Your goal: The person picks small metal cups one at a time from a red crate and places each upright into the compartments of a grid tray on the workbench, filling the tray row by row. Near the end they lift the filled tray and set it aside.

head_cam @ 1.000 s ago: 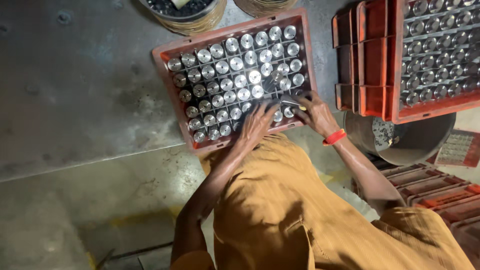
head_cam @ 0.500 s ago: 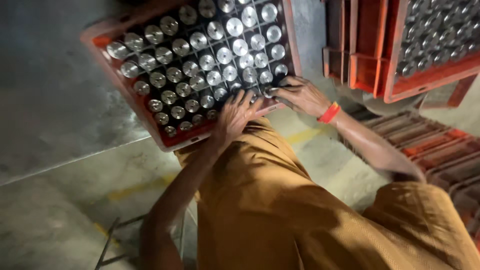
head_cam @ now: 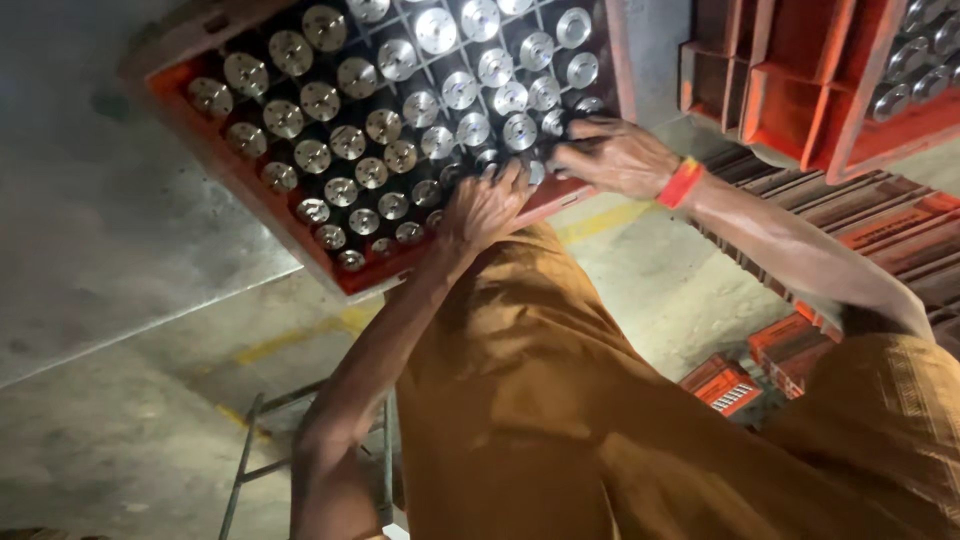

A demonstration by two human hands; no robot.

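Resting both hands on the near edge of an orange crate [head_cam: 240, 175] full of metal cylinders [head_cam: 420, 108], seen from above.

Left hand [head_cam: 487, 205]: palm down, fingers spread and slightly curled over the crate's near rim, fingertips touching the cylinders of the nearest row. Cannot tell whether it has hold of any one cylinder; nothing is seen lifted.

Right hand [head_cam: 615, 155]: just beside the left hand, to its right, at the crate's near right corner. Fingers bent and drawn together over the last cylinders of that row. Grip hidden by the fingers themselves; cannot tell if a piece is pinched. An orange wristband [head_cam: 681, 183] sits at the wrist.

Crate: lies directly ahead of both hands, extending away from them and to the left. Cylinders stand upright in a dark grid, one per cell, shiny round tops facing up. Crate appears tilted in view.

Beyond the right hand, further right: more orange crates [head_cam: 800, 80], one with similar cylinders. Below the right forearm, flat orange trays [head_cam: 880, 225] stacked on the floor [head_cam: 120, 300]. Near the left elbow, a thin metal frame [head_cam: 245, 450] on the concrete. Brown garment [head_cam: 540, 400] covers the person's lap.
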